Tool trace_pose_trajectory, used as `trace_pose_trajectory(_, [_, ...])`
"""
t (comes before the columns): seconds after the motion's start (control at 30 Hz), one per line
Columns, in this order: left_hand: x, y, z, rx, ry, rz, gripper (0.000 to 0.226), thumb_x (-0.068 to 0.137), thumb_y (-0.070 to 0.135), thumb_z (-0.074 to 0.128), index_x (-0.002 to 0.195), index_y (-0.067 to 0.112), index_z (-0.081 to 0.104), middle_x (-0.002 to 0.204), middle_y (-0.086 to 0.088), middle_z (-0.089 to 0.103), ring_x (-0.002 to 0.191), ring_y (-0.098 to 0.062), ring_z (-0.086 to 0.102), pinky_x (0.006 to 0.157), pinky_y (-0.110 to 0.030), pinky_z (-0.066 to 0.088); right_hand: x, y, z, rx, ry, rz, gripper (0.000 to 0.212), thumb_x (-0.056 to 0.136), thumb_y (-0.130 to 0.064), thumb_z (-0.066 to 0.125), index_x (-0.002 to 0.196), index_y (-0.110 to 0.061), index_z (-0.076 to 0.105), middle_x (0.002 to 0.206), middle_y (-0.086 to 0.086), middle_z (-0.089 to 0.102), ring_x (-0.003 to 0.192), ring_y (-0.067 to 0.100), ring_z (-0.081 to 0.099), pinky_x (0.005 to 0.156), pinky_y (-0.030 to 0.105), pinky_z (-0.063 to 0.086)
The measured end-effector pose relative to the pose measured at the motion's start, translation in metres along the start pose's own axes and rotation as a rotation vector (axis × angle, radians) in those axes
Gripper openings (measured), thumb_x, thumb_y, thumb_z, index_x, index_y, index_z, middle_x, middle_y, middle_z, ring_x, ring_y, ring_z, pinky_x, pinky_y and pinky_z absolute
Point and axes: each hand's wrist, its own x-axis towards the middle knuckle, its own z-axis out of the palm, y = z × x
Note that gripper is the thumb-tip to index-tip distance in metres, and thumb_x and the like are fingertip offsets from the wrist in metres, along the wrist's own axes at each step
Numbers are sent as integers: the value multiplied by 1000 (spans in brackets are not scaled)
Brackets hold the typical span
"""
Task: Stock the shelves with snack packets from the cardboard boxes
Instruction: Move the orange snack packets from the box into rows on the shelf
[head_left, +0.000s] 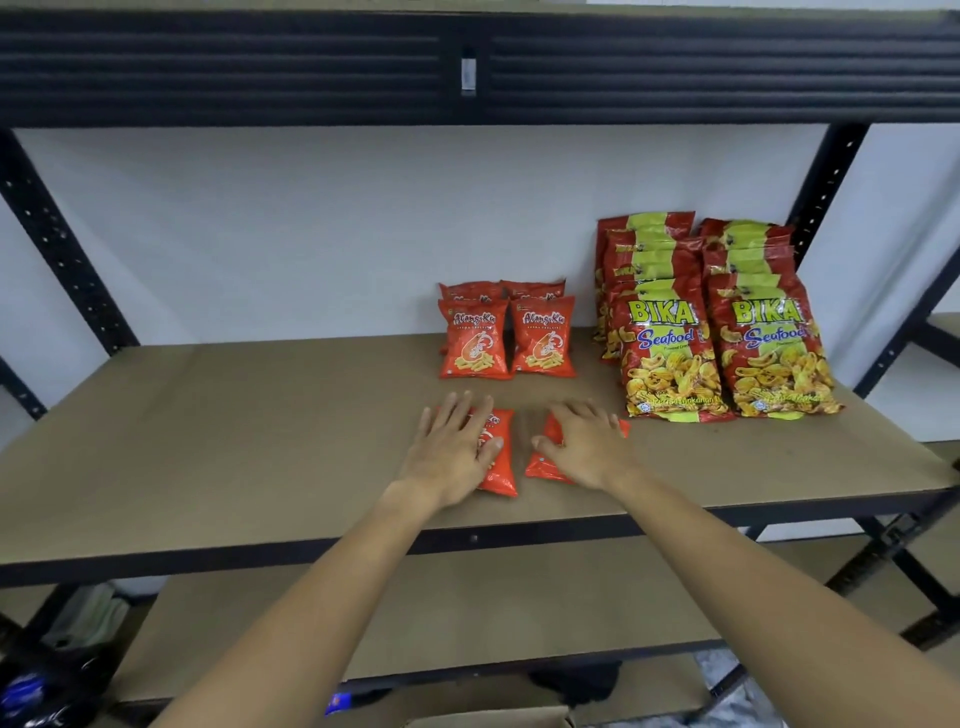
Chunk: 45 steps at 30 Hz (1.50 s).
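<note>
Both hands are resting flat, fingers spread: left hand pressing 1 small orange foil snack packet, right hand curling loosely over a 2nd orange packet. Both are lying near the front edge of the brown board shelf. Likely light, crinkly, slippery, crushable; probably best pinched at sealed edges.
</note>
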Motion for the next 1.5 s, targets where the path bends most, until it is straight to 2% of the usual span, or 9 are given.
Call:
trace_pose_trajectory(0.13, [-12, 9, -14, -5, 104, -68, 61, 100, 59, 32, 154, 30, 25, 159, -7, 28, 148, -29, 17, 119, -46, 21, -13, -11, -15, -71, 149, 215, 61, 96, -57, 47, 144, -19, 45, 147, 12, 43, 137, 37, 36, 108, 50, 37])
trace_pose_trajectory(0.23, [-15, 23, -22, 17, 76, -137, 66, 94, 68, 40, 149, 31, 35, 150, -10, 37, 139, -32, 28, 109, -47, 34, -19, -24, -18, -105, 65, 415, 70, 92, -68, 46, 143, -20, 44, 148, 14, 38, 134, 37, 38, 100, 47, 42])
trace_pose_trajectory(0.3, [-16, 28, -25, 8, 36, -161, 71, 89, 70, 47, 149, 33, 36, 150, -12, 36, 139, -33, 28, 106, -46, 37, -18, -26, -16, -77, 22, 443, 73, 89, -69, 50, 144, -20, 44, 146, 13, 38, 132, 36, 39, 94, 45, 48])
trace_pose_trajectory(0.43, [-15, 23, -22, -47, 19, -154, 70, 89, 63, 55, 150, 34, 35, 152, -11, 33, 141, -32, 25, 107, -46, 37, -14, -19, -12, -25, -29, 322, 68, 91, -57, 57, 148, -24, 41, 149, 13, 34, 139, 39, 32, 99, 50, 46])
trace_pose_trajectory(0.53, [-15, 18, -15, -63, 48, -132, 67, 91, 62, 52, 150, 34, 35, 152, -9, 32, 141, -31, 23, 108, -46, 37, -13, -12, -16, -2, -56, 247, 69, 90, -54, 61, 150, -30, 38, 147, 11, 39, 137, 38, 38, 104, 50, 45])
trace_pose_trajectory(0.67, [-14, 14, -5, -127, 111, -127, 63, 92, 58, 54, 148, 34, 38, 148, -7, 36, 138, -28, 25, 111, -43, 36, -12, -6, -20, 33, -40, 204, 67, 84, -53, 67, 144, -32, 46, 137, 6, 52, 122, 30, 55, 97, 45, 51])
trace_pose_trajectory(0.93, [-3, 9, -3, -189, 205, -141, 59, 92, 53, 60, 145, 33, 44, 144, -5, 39, 138, -25, 26, 107, -42, 43, -3, 4, -23, 31, 64, 134, 52, 86, -42, 71, 136, -29, 59, 126, 5, 63, 114, 26, 61, 89, 37, 52])
trace_pose_trajectory(1.3, [59, 12, -23, -110, 578, -109, 57, 90, 45, 64, 142, 28, 48, 148, -7, 36, 133, -27, 29, 104, -41, 46, 48, 11, -40, 140, 408, -24, 47, 88, -32, 67, 134, -29, 59, 138, 7, 49, 120, 39, 51, 99, 45, 48])
trace_pose_trajectory(1.5, [105, 3, -8, -38, 602, -79, 56, 92, 41, 63, 143, 24, 48, 154, -13, 31, 138, -35, 30, 108, -48, 43, 71, 14, -30, 208, 467, -34, 51, 92, -32, 65, 141, -30, 51, 147, 4, 40, 128, 35, 44, 96, 46, 49])
